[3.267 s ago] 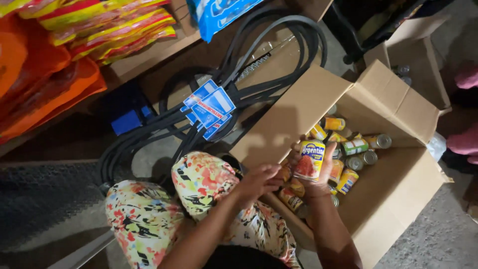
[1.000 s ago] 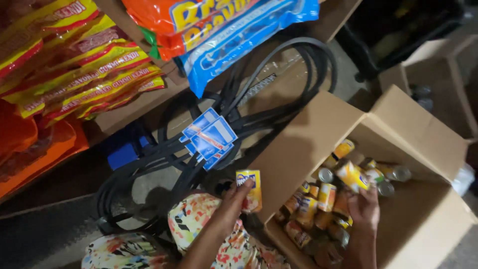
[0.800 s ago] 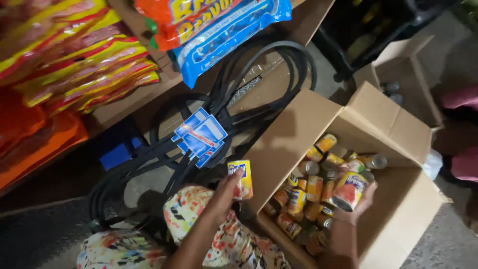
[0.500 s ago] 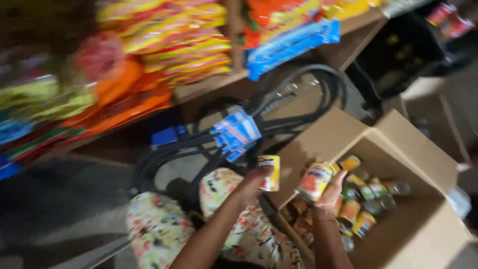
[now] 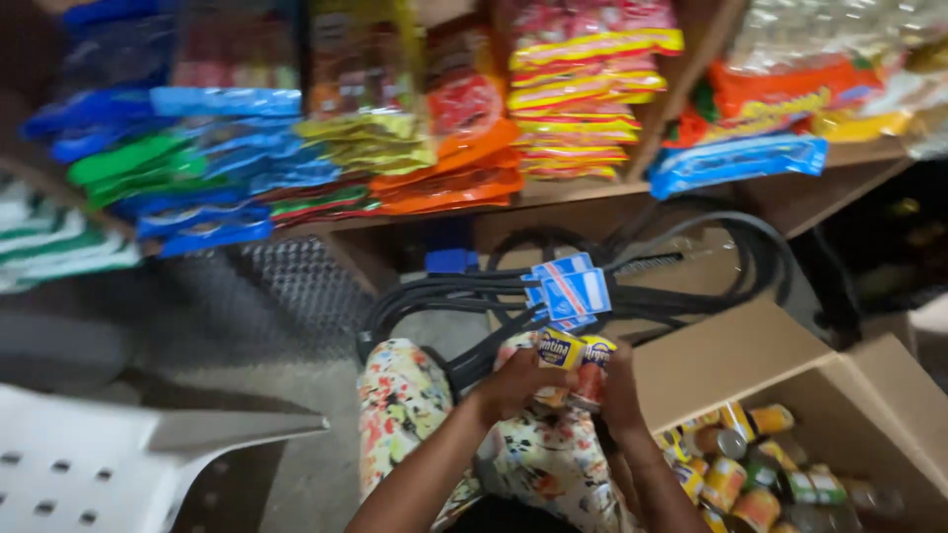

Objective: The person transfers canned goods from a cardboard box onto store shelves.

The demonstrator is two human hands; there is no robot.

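Cans (image 5: 576,360) sit gripped between both hands' fingers (image 5: 523,367).

A small shop or its stockroom. Shown by a wooden shelf (image 5: 592,192) running from ten to two o'clock, crammed with stacked snack packets (image 5: 583,89) in red, yellow, orange, blue and green, many of one kind together. At five o'clock, an open cardboard carton (image 5: 750,360) filled with small labelled tins (image 5: 741,479), bulk stock. At centre, a bundle of black rubber belts (image 5: 474,296) with blue sale tags (image 5: 573,291). At eight o'clock, a white plastic chair (image 5: 109,464) on a bare concrete floor (image 5: 247,355).
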